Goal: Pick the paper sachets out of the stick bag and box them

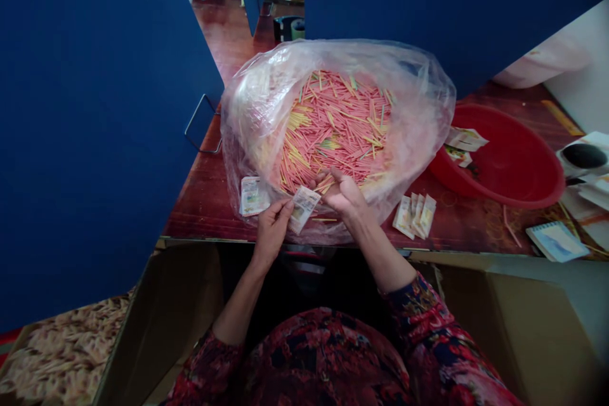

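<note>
I see the left hand (273,228) clamped, thumb and finger, on the left edge of a small packet (305,208) over the clear bag's (252,98) near side — light and flimsy, I'd judge, best held by an edge. The right hand (346,196) curls its fingers round thin sticks (326,184) — probably brittle, so I'd favour mid-length.

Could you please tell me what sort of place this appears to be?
Probably a small-goods workshop: a large plastic bag of thin coloured sticks and small printed packets sit on a table, with blue partitions standing close by.
</note>
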{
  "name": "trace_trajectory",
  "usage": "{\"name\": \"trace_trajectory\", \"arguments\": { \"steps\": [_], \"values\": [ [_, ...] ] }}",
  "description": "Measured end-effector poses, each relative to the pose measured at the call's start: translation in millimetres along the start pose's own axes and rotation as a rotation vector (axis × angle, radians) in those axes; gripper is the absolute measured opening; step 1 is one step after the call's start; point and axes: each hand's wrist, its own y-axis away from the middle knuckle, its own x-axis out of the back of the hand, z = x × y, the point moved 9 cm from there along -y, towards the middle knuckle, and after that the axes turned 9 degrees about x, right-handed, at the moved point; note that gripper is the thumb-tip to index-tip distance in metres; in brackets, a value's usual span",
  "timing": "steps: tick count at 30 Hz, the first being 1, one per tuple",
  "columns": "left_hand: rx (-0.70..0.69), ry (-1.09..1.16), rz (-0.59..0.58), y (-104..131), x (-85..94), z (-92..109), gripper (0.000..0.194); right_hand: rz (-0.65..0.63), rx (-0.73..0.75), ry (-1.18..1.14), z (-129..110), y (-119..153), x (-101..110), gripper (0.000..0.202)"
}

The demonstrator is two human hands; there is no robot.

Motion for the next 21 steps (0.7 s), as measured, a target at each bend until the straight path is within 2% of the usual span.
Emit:
{"name": "trace_trajectory", "arguments": {
  "steps": [3,8,12,16,21],
  "values": [
    [-0.028,-0.085,0.002,1,1.5,1,0.033,0.029,0.095,0.028,-8,10,-6,0.020],
    [-0.045,-0.135,0.005,2,1.7,2,0.032,-0.175,0.418,0.163,-32,32,-38,0.016],
    [-0.056,-0.104,0.015,1,1.4,1,0.028,-0.233,0.576,0.318,-42,42,-49,0.017],
    [-0.047,-0.040,0.033,0,2.3,-3,0.022,-0.242,0.633,0.468,-42,47,-51,0.019],
    [-0.014,0.015,0.022,-1,-2.2,-3,0.023,-0.302,0.606,0.526,-25,52,-49,0.021]
  ]
}}
